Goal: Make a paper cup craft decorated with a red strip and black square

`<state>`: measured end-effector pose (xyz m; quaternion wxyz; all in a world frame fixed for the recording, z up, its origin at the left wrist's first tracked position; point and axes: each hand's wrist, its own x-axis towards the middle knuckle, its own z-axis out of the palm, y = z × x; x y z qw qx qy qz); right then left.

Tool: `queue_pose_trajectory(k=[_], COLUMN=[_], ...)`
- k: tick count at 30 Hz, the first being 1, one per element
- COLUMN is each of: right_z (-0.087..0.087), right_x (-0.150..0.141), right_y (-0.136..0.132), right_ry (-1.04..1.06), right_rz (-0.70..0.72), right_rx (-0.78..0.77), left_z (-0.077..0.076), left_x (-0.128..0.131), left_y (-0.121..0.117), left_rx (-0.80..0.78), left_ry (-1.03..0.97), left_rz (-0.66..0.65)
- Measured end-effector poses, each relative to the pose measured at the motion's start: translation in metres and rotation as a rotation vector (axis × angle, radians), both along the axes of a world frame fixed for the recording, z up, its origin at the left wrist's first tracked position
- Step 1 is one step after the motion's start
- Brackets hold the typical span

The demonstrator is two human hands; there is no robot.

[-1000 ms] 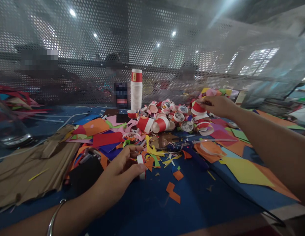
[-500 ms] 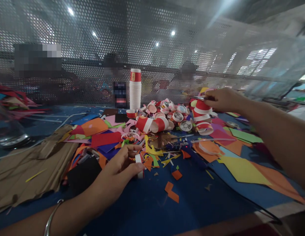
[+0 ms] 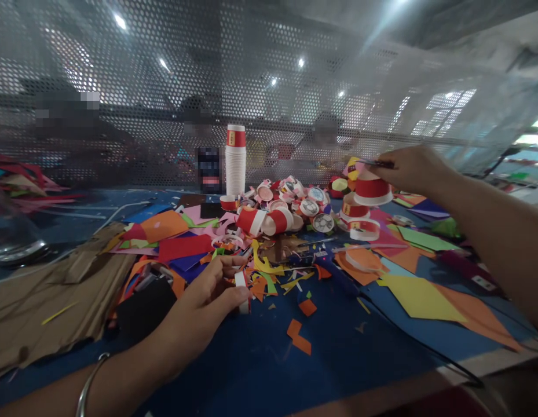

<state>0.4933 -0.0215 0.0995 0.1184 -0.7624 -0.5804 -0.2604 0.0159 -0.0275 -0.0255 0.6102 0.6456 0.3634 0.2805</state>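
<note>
Red cup (image 3: 373,190): up off its small stack; a second ago it sat right over the cup beneath, and now a gap shows between the two.
Right grip (image 3: 414,168): fingers together, clamped near the cup's upper edge, white rim facing down; a thin dark sliver (image 3: 368,163) juts from my fingertips, too blurred to name.
Lower cup (image 3: 354,207): bared by that lift, at the right end of the heap of cut cup pieces (image 3: 310,207), with a white ring (image 3: 358,231) just in front of it.
Meaning: I judge the raised cup is parted from the others, borne by my right side alone.
Left grip (image 3: 203,301): unchanged; thumb and fingers closed around a cut cup ring (image 3: 241,280), low over the table (image 3: 251,370).
Glue gun (image 3: 342,278): lying where it lay, among paper scraps (image 3: 269,265), apart from both my grips.
Right forearm (image 3: 477,214): farther over to my right, so more of a dark pink object (image 3: 468,273) shows beyond the yellow sheet (image 3: 420,298).
Cup stack (image 3: 235,171): tall, upright at the back, unmoved.
</note>
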Motion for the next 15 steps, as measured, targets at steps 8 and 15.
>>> queue_pose_trajectory(k=[8, 15], right_z=[-0.013, -0.025], right_x=[-0.005, -0.003], right_y=[0.007, 0.010], right_ry=[-0.019, 0.039], right_rz=[-0.169, -0.219], right_rx=[-0.118, -0.196], left_z=[0.000, -0.002], left_x=[0.001, 0.000], left_y=[0.001, 0.003], left_rx=[0.001, 0.004], left_ry=[0.012, 0.027], left_rz=[-0.013, -0.007])
